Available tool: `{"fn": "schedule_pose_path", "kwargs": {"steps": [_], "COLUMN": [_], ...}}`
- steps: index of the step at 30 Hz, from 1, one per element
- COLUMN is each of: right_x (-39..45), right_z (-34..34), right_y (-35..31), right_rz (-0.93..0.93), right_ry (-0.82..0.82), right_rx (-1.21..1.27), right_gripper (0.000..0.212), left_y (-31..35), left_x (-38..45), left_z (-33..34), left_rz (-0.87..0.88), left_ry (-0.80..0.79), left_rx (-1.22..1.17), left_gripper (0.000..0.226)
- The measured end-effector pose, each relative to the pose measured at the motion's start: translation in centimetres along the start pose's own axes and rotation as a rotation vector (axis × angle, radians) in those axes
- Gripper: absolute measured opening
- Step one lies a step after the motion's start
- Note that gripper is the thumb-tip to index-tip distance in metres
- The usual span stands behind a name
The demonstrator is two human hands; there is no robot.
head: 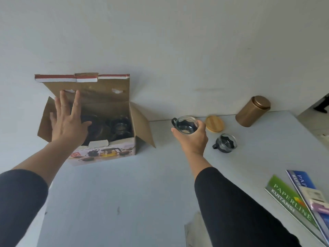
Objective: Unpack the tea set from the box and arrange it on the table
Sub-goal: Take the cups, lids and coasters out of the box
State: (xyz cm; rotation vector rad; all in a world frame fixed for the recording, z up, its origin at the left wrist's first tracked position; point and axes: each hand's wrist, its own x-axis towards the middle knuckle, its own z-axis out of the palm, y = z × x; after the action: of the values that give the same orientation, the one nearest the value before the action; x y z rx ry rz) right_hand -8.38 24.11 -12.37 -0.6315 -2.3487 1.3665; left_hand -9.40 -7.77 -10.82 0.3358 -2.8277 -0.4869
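While left grip (68, 120) hovers spread over box (99, 154) | right grip (191, 138) clasps cup (186, 124)

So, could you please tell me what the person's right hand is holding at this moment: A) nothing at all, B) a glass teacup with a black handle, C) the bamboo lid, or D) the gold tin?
B: the right hand has its fingers curled round a glass teacup, lifted beside the open box, while a second teacup stands on the table.
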Motion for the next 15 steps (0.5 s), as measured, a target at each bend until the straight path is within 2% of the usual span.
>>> {"fn": "schedule_pose_path", "kwargs": {"steps": [7, 12, 15], "right_x": [1.9, 3.0, 3.5], "right_z": [-1.6, -1.6, -1.7], "right_y": [6.9, 10.0, 10.9], "right_rz": [0.011, 0.046, 0.060], "right_ry": [0.017, -0.010, -0.027], "right_rx": [-0.027, -0.032, -0.046], "right_gripper": [0.079, 0.080, 0.081], "left_y": [-1.3, -2.6, -2.8], "left_x": [1.0, 2.1, 2.4], "left_z": [2.0, 3.0, 3.4], "left_rz": [0.000, -0.023, -0.030], "left_ry": [0.072, 0.068, 0.130], "left_rx": [-0.009, 0.016, 0.042], "left_gripper": [0.096, 0.089, 0.085]}}
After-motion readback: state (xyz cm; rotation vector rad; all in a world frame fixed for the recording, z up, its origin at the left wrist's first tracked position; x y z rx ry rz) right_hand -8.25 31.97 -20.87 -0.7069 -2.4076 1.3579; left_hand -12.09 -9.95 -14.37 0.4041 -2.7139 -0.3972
